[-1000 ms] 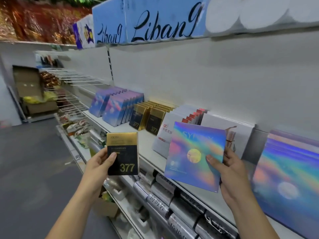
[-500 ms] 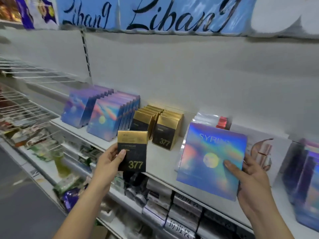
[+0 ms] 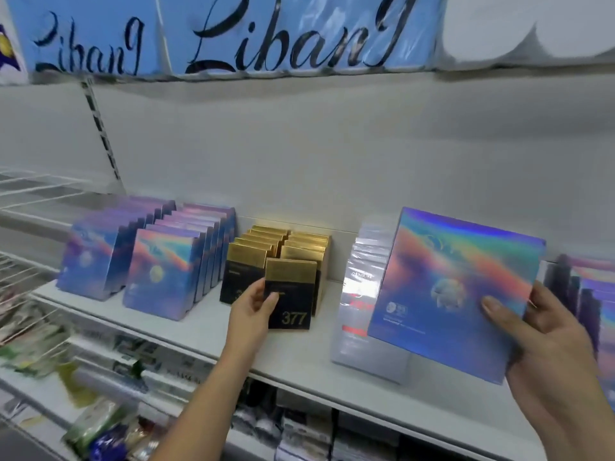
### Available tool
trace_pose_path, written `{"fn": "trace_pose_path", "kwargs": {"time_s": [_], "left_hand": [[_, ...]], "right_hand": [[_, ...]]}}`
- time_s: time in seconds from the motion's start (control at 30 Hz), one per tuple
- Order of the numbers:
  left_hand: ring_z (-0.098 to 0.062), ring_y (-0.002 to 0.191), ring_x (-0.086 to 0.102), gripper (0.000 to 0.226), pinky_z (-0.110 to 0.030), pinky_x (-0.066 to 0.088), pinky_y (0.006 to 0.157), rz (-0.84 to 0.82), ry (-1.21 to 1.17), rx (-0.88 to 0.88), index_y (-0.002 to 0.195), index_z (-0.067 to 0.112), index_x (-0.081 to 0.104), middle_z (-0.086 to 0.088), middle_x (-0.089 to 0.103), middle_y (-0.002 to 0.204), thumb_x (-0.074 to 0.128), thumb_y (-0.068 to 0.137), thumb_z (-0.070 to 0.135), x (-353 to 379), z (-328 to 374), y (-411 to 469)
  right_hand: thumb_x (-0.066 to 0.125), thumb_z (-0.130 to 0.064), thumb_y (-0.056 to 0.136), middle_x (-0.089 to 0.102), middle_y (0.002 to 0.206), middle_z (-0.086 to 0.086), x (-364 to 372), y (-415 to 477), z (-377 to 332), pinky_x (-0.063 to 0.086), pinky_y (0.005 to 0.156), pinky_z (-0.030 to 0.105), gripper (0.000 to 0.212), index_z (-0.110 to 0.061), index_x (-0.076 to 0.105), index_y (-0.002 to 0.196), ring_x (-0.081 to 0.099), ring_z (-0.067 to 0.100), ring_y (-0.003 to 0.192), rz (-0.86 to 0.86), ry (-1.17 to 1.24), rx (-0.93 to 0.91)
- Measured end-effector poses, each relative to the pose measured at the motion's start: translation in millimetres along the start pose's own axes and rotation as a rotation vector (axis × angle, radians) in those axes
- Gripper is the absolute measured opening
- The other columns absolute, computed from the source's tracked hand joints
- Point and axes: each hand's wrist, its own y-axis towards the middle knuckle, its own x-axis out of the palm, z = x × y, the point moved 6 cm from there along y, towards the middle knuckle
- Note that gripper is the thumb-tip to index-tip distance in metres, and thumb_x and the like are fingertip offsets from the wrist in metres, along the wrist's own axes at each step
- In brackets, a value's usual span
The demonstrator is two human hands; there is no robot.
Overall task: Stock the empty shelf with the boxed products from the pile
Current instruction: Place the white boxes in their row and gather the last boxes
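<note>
Shelf (image 3: 213, 327): white and flat; it carries every boxed row named below.
Overhead packs (image 3: 266, 34): blue wrap with black script reading "Liban" plus one more letter that cannot be made out.
Holographic box (image 3: 449, 287): large and flat with a rainbow sheen, tilted and held off the shelf in front of the white wrapped packs (image 3: 362, 294). Its small print at lower left is unreadable.
Right hand (image 3: 545, 344): grips the holographic box at its lower right corner, with the thumb flat across the front face and the fingers wrapped behind the edge.
Holographic rows (image 3: 159, 271): two upright files at shelf left; more of the same stand at far right (image 3: 592, 311).
White wrapped packs: red print, too blurred to read.
Gold rows (image 3: 263, 247): two files of black-and-gold boxes at shelf centre.
Black-and-gold box (image 3: 291, 294): upright and marked "377", at the front of the right-hand gold row. Whether its base touches the shelf cannot be told.
Left hand (image 3: 253, 307): pinches the black-and-gold box by its left edge, thumb on the front and fingers behind.
Change: half a second earlier the black-and-gold box was held out in front of the shelf edge; it is now over the shelf at the gold rows. The holographic box remains in front of the white packs.
</note>
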Motion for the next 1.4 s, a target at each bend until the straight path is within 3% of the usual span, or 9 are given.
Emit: {"fn": "trace_pose_path", "kwargs": {"time_s": [0.13, 0.3, 0.43, 0.67, 0.87, 1.2, 1.3, 1.4], "left_hand": [[-0.008, 0.113, 0.066, 0.038, -0.032, 0.058, 0.094, 0.048, 0.011, 0.005, 0.135, 0.022, 0.062, 0.007, 0.072, 0.119, 0.065, 0.097, 0.02, 7.0, -5.1, 12.3], [0.004, 0.106, 0.065, 0.04, -0.024, 0.057, 0.092, 0.139, 0.05, 0.065, 0.134, 0.021, 0.064, 0.01, 0.072, 0.115, 0.069, 0.094, 0.018, 7.1, 2.3, 18.5], [-0.005, 0.115, 0.063, 0.04, -0.032, 0.058, 0.095, 0.11, 0.126, 0.08, 0.136, 0.026, 0.063, 0.012, 0.072, 0.118, 0.067, 0.096, 0.027, 8.1, -3.1, 23.8], [-0.016, 0.129, 0.056, 0.044, -0.045, 0.056, 0.099, 0.093, 0.212, 0.083, 0.141, 0.031, 0.058, 0.014, 0.069, 0.125, 0.063, 0.097, 0.037, 11.8, -10.0, 28.4], [-0.017, 0.129, 0.056, 0.044, -0.043, 0.051, 0.106, 0.108, 0.173, 0.095, 0.145, 0.023, 0.053, 0.001, 0.066, 0.132, 0.059, 0.101, 0.024, 21.4, -4.1, 23.8], [-0.018, 0.134, 0.052, 0.048, -0.031, 0.046, 0.102, 0.136, 0.187, 0.093, 0.149, 0.024, 0.047, 0.001, 0.061, 0.139, 0.056, 0.103, 0.021, 30.4, -3.6, 19.7], [-0.02, 0.138, 0.05, 0.054, -0.036, 0.046, 0.107, 0.147, 0.204, 0.103, 0.153, 0.022, 0.043, 0.0, 0.057, 0.145, 0.058, 0.101, 0.017, 30.3, 0.0, 20.6], [-0.018, 0.139, 0.047, 0.058, -0.03, 0.04, 0.107, 0.157, 0.228, 0.164, 0.153, 0.022, 0.042, 0.0, 0.054, 0.148, 0.062, 0.099, 0.017, 27.7, 14.0, 16.3]], "right_hand": [[0.058, 0.007, 0.089, 0.075, 0.117, 0.0, 2.7, -8.5, -5.6, 0.061, 0.081, 0.027, 0.044, -0.016, 0.066, 0.125, 0.073, 0.013, 0.1, 0.029, -0.017, -0.028], [0.062, -0.004, 0.08, 0.075, 0.119, -0.001, 6.1, -13.6, -9.3, 0.06, 0.084, 0.034, 0.048, -0.019, 0.066, 0.126, 0.073, 0.015, 0.103, 0.041, -0.051, -0.045], [0.062, -0.006, 0.08, 0.073, 0.124, 0.0, 2.3, -18.8, -9.7, 0.056, 0.091, 0.043, 0.055, -0.018, 0.062, 0.134, 0.069, 0.022, 0.114, 0.068, -0.063, -0.048], [0.061, -0.005, 0.081, 0.071, 0.128, 0.0, 1.2, -22.5, -12.5, 0.054, 0.092, 0.044, 0.056, -0.019, 0.061, 0.135, 0.065, 0.025, 0.121, 0.073, -0.065, -0.043], [0.059, -0.001, 0.086, 0.069, 0.13, 0.003, -6.7, -26.2, -16.9, 0.053, 0.093, 0.049, 0.052, -0.019, 0.06, 0.136, 0.062, 0.032, 0.126, 0.092, -0.089, -0.058], [0.056, 0.003, 0.09, 0.068, 0.132, 0.005, -23.1, -37.2, -22.9, 0.054, 0.092, 0.049, 0.052, -0.017, 0.06, 0.137, 0.062, 0.032, 0.125, 0.133, -0.102, -0.069], [0.056, 0.006, 0.09, 0.07, 0.128, 0.006, -24.7, -42.6, -26.5, 0.055, 0.091, 0.048, 0.048, -0.015, 0.062, 0.133, 0.066, 0.029, 0.118, 0.156, -0.109, -0.073], [0.055, 0.008, 0.089, 0.075, 0.116, 0.0, -27.7, -48.4, -33.5, 0.059, 0.088, 0.038, 0.043, -0.017, 0.066, 0.123, 0.073, 0.016, 0.099, 0.188, -0.112, -0.086]]}}
